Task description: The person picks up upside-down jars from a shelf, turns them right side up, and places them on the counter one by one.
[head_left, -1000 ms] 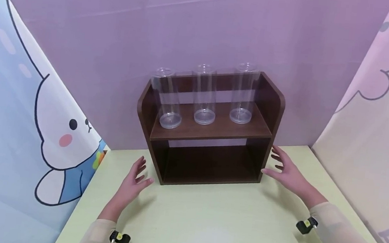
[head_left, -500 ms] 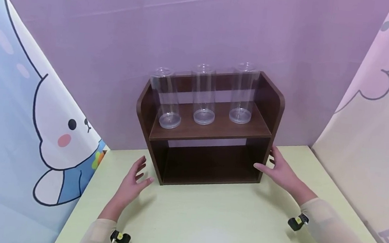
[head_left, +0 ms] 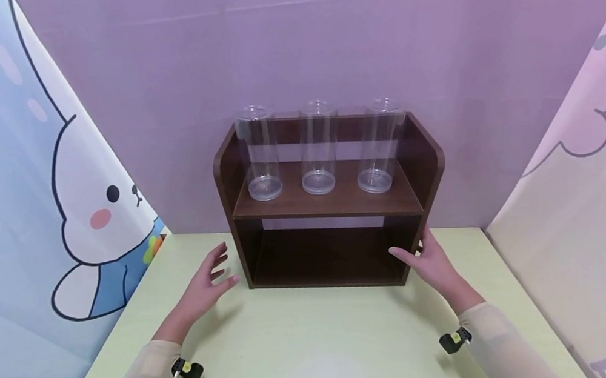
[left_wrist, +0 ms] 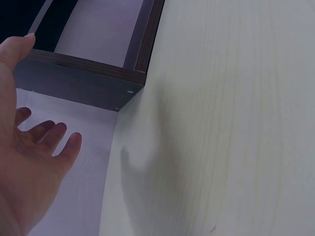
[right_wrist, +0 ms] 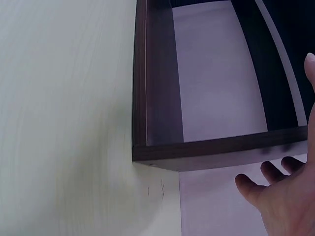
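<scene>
A dark brown two-tier shelf [head_left: 328, 216] stands upright on the table. On its upper board three tall clear cylinders [head_left: 320, 154] stand in a row. My left hand [head_left: 202, 289] is held beside the shelf's left side panel, thumb and fingers spread, with a gap to the wood. At the right side panel my right hand [head_left: 435, 265] has its thumb across the front edge and its fingers along the outer face, partly hidden in the head view. Seen from the right wrist, those fingers [right_wrist: 248, 187] are loosely bent beside the panel. Neither hand holds anything.
The pale table [head_left: 315, 342] extends in front of the shelf. A purple backdrop [head_left: 317, 44] rises behind it, with a rabbit-print sheet [head_left: 98, 206] on the left and a pale printed sheet [head_left: 583, 240] on the right.
My right hand has moved left to the shelf, its thumb passing over the front edge of the right panel. The left hand, shelf and cylinders have stayed in place.
</scene>
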The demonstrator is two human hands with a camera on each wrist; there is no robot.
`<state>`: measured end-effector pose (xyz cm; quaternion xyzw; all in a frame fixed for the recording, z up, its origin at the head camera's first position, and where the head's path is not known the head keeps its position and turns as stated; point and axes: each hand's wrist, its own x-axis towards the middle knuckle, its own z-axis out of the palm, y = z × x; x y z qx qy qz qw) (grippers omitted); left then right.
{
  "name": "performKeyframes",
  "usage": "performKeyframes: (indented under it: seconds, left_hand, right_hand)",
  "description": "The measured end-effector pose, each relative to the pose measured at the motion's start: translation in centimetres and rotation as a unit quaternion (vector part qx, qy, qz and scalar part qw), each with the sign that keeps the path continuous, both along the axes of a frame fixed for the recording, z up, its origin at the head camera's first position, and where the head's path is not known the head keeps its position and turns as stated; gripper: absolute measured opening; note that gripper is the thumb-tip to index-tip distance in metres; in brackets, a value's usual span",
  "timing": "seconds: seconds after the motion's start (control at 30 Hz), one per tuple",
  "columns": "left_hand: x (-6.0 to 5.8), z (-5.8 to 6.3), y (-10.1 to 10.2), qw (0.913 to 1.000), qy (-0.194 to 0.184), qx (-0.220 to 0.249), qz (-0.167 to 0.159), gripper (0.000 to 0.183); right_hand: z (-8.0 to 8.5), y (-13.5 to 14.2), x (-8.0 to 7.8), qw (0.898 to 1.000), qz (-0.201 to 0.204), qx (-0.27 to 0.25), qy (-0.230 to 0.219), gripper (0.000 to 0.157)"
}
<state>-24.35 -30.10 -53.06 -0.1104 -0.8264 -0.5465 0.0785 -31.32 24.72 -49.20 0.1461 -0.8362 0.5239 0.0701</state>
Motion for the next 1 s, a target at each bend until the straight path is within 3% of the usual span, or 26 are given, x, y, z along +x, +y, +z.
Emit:
performKeyframes:
  seconds: [0.3,0.53,0.7,1.0]
  left_hand:
    - [0.1,-0.1,-0.3,1.0,-0.001,-0.001,0.006,0.088]
    - [0.4,0.6,-0.2,0.9998,0.009,0.002,0.02,0.085]
    - [0.9,1.8,0.6,0.9982,0.037,0.032,0.033,0.075]
    - [2.3,4.9,2.9,0.9889,0.09,0.09,0.077,0.054]
  right_hand:
    - [0.0,-0.4,0.1,1.0,-0.002,0.006,-0.009,0.106]
    - [-0.2,-0.3,0.2,1.0,-0.007,0.006,0.0,0.104]
    - [-0.2,-0.3,0.2,1.0,-0.009,0.009,0.004,0.104]
    - [0.0,-0.5,0.2,1.0,-0.005,0.009,0.007,0.106]
